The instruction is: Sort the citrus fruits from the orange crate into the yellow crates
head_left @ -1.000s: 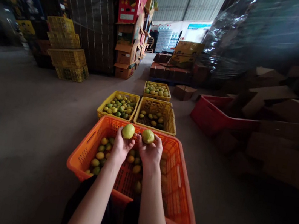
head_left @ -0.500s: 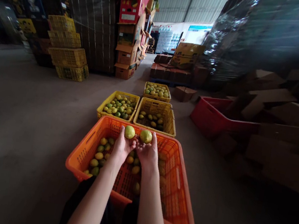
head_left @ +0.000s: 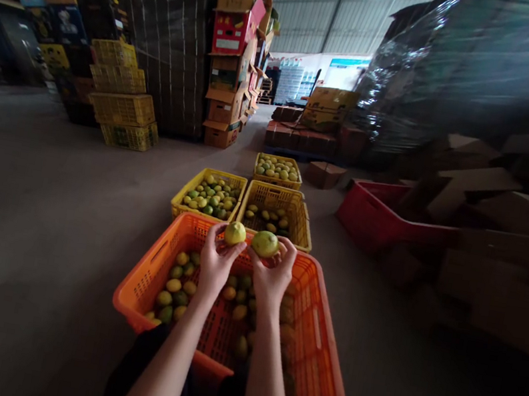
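My left hand (head_left: 218, 259) is closed around a yellow lemon (head_left: 235, 233), its fingers and thumb at the fruit's sides and underneath. Beside it, my right hand (head_left: 274, 274) grips a greener lemon (head_left: 265, 244) between thumb and fingers. Both fruits are held up side by side, a small gap apart, over the far part of an orange plastic crate (head_left: 322, 306). Yellow and green lemons (head_left: 173, 285) lie loose on the crate's bottom, partly hidden by my forearms.
Beyond the orange crate stand a yellow crate full of lemons (head_left: 177, 200), one holding fewer (head_left: 302, 221), and another full one (head_left: 277, 181) behind. A red bin (head_left: 372, 219) with cardboard is at right. Stacked yellow crates (head_left: 122, 108) and tall box stacks (head_left: 226, 77) rise behind.
Both hands have turned the lemons, and the fingers now wrap their sides rather than cradling from below. The right hand's lemon has shifted slightly right. The view has tilted up a little.
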A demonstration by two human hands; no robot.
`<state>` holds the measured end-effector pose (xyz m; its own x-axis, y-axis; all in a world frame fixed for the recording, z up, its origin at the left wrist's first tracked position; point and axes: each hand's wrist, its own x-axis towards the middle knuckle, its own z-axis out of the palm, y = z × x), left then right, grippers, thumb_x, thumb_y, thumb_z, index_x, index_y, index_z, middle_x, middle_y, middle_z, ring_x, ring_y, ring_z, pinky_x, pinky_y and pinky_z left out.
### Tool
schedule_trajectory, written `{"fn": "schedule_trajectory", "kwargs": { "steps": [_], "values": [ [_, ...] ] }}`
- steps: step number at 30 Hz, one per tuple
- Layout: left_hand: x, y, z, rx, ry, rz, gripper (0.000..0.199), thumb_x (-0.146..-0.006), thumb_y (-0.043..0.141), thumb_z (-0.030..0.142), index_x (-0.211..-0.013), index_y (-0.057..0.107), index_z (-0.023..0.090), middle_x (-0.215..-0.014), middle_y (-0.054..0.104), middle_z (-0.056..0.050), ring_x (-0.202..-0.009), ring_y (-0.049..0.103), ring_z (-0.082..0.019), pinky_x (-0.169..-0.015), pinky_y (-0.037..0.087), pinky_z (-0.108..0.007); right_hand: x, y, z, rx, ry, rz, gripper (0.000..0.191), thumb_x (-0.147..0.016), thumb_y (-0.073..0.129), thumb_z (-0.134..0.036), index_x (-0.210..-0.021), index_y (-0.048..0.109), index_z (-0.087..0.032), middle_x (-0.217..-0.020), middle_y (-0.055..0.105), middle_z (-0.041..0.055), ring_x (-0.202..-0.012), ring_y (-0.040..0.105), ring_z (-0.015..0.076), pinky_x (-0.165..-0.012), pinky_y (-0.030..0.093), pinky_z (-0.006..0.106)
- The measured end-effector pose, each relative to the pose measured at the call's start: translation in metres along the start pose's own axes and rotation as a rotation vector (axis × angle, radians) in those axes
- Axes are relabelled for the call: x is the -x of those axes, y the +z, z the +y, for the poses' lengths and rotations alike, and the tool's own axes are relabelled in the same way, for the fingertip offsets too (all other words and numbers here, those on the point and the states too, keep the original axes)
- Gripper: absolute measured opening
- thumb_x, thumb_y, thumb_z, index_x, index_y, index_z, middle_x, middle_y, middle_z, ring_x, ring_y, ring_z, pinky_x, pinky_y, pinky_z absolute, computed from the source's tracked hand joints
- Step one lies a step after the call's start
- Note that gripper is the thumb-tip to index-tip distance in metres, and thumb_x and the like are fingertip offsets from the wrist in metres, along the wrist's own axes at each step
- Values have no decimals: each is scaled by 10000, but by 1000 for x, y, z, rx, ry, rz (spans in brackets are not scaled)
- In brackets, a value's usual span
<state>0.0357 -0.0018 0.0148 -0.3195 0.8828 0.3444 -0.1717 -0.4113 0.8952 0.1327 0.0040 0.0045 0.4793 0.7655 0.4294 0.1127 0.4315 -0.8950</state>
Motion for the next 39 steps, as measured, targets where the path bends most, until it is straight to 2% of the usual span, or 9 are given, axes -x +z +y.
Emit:
{"fn": "schedule_trajectory", "kwargs": {
  "steps": [3,6,11,16,19,25,29,34,39],
  "values": [
    [-1,0,0,15,-33,-14,510,-617,763,338,-1055,545,195,-1168,571,-103,-937,618,-191,-814,499,-300,-1,0,0,-144,22,-70,548,-572,752,-286,-1057,501,-245,-1051,574,47,-857,588,178,-714,511,308],
    [-1,0,3,98,-125,-42,515,-610,770,309,-1069,570,190,-1156,592,-95,-951,616,-199,-849,481,-322,-3,-4,-4,-305,105,-147,600,-542,776,-266,-1081,514,-242,-1009,614,45,-834,617,186,-732,519,331],
    [0,-1,13,256,-233,-116,375,-646,744,240,-995,627,165,-1005,665,-52,-976,599,-175,-924,424,-314,-8,-19,-10,-465,196,-101,505,-526,797,-202,-968,557,-256,-976,656,-5,-841,634,165,-772,508,328],
    [0,-4,15,457,-442,-94,315,-636,754,235,-918,635,156,-916,673,-30,-889,617,-146,-829,458,-256,-14,-31,-10,-510,335,-230,418,-568,780,-217,-963,643,-212,-978,693,32,-901,632,194,-835,481,342],
    [-1,-5,14,494,-499,-75,304,-640,754,243,-910,651,148,-935,666,-43,-870,621,-150,-799,485,-262,-15,-34,-12,-528,373,-240,390,-598,763,-245,-974,665,-204,-943,704,27,-904,633,202,-843,475,344],
    [0,-3,12,478,-463,-29,302,-684,720,263,-962,659,162,-1041,645,-55,-916,613,-165,-801,513,-296,-14,-35,-15,-577,402,-237,408,-623,748,-225,-1016,640,-239,-927,700,2,-865,644,180,-781,506,315],
    [1,1,16,411,-442,-73,321,-690,708,242,-996,660,157,-1084,635,-73,-999,589,-181,-835,500,-301,-15,-34,-14,-592,395,-229,391,-646,734,-236,-1024,636,-236,-900,703,10,-837,651,180,-740,524,310],
    [2,7,17,304,-437,-64,307,-621,736,133,-923,684,157,-996,660,-44,-948,603,-162,-839,486,-281,-14,-30,-14,-570,415,-209,444,-609,758,-262,-1039,657,-210,-903,710,23,-834,656,198,-762,525,336],
    [3,7,15,374,-463,-109,246,-651,730,200,-887,677,155,-1009,663,-49,-934,612,-168,-840,496,-300,-12,-25,-13,-486,424,-199,433,-585,779,-251,-1003,674,-208,-905,711,8,-844,649,177,-750,512,285]
  ]
}}
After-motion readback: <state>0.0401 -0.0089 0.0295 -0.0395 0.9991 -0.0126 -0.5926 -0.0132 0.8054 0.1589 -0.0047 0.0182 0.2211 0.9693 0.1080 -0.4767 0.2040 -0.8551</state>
